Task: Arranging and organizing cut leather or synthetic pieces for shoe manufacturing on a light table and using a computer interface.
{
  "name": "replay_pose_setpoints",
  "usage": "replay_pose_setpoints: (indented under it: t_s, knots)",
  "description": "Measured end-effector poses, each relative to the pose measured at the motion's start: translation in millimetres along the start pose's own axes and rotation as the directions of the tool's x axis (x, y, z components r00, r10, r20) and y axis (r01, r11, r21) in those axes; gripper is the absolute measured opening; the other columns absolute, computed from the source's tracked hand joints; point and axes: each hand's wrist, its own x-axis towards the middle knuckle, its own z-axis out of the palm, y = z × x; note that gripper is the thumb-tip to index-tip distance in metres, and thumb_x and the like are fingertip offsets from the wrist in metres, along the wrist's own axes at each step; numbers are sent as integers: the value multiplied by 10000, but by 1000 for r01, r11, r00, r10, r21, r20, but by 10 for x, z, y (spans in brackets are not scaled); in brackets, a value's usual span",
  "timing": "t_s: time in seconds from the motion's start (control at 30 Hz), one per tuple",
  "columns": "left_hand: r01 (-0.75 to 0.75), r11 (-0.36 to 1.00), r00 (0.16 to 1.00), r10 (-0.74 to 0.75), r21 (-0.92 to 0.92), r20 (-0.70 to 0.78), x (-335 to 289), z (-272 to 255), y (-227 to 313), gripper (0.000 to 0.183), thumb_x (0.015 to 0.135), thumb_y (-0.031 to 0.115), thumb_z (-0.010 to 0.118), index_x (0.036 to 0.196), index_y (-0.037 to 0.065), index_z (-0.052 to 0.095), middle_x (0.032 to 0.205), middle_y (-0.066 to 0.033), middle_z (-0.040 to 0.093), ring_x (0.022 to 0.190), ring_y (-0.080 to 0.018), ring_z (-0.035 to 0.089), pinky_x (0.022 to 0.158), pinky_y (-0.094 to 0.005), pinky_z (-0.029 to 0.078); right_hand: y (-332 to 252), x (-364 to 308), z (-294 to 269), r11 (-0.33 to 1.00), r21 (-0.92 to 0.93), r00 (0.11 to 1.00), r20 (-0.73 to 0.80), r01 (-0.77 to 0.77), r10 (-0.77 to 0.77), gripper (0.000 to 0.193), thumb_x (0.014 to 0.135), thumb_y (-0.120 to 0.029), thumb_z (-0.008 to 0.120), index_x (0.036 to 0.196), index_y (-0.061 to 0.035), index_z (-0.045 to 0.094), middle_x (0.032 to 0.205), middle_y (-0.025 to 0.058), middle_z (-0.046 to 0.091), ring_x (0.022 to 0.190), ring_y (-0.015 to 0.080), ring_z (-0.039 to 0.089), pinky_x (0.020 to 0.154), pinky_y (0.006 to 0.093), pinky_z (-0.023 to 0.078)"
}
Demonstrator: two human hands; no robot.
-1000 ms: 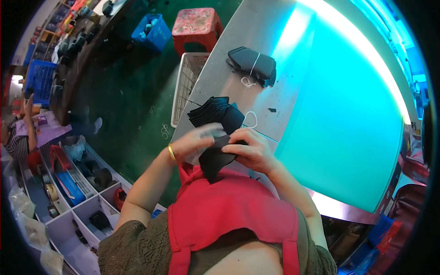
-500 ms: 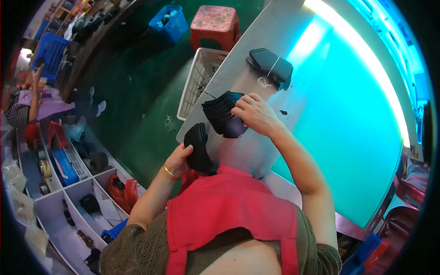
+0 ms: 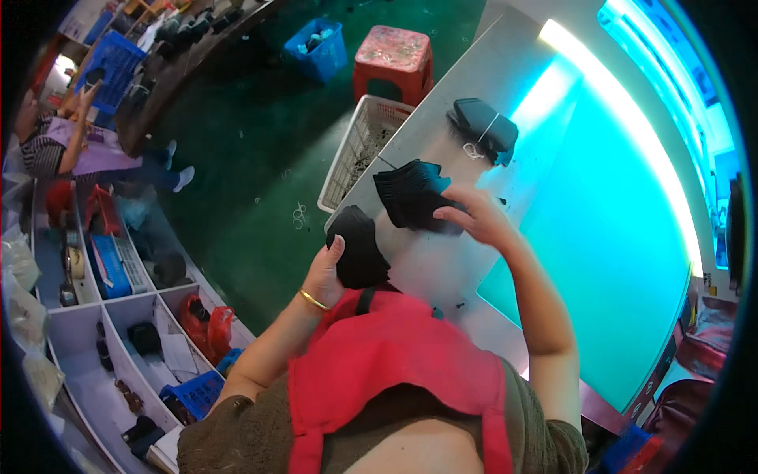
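Our left hand (image 3: pixel 322 276) grips a black stack (image 3: pixel 359 249), best held square; toward two o'clock, our right hand (image 3: pixel 478 216) works at a fanned black pile (image 3: pixel 404 196), its grip unclear.

Stack (image 3: pixel 359 251) at centre: plain black. Fanned pile (image 3: pixel 407 199) above right: black too, bluish sheen. Apron (image 3: pixel 395 355), lower middle: solid red. Sleeves (image 3: pixel 546 426): olive. Bangle (image 3: pixel 314 301): gold. Panel (image 3: pixel 608 229) on right: full-on turquoise. Stool (image 3: pixel 393 63) up top: red, pale blotches. Floor (image 3: pixel 237 162): dark green. Person (image 3: pixel 75 150) far left: striped shirt (image 3: pixel 49 156), lilac bib (image 3: pixel 93 144).
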Motion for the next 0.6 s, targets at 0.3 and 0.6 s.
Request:
replay_pose_setpoints:
  t_s: [0.3, 0.6]
  knots:
    - [-52, 999, 994, 52, 3, 93, 761, 1596, -903, 447, 915, 177, 676, 1295, 48, 480, 1193, -56, 583, 1080, -175, 579, 941, -346, 480, -230, -970, 179, 854, 466, 702, -527, -233, 479, 478, 834, -271, 737, 1161, -25, 491, 1083, 183, 600, 993, 372, 603, 799, 443, 476]
    - [-868, -102, 461, -529, 486, 712, 1563, 3018, -1817, 1013, 575, 376, 893, 1362, 7, 373, 1340, -234, 483, 1234, -387, 474, 1006, -439, 405, 1026, -2801, -371, 879, 149, 892, 60, -453, 449, 357, 814, -306, 720, 1043, -82, 561, 985, 142, 660, 964, 336, 641, 724, 462, 514]
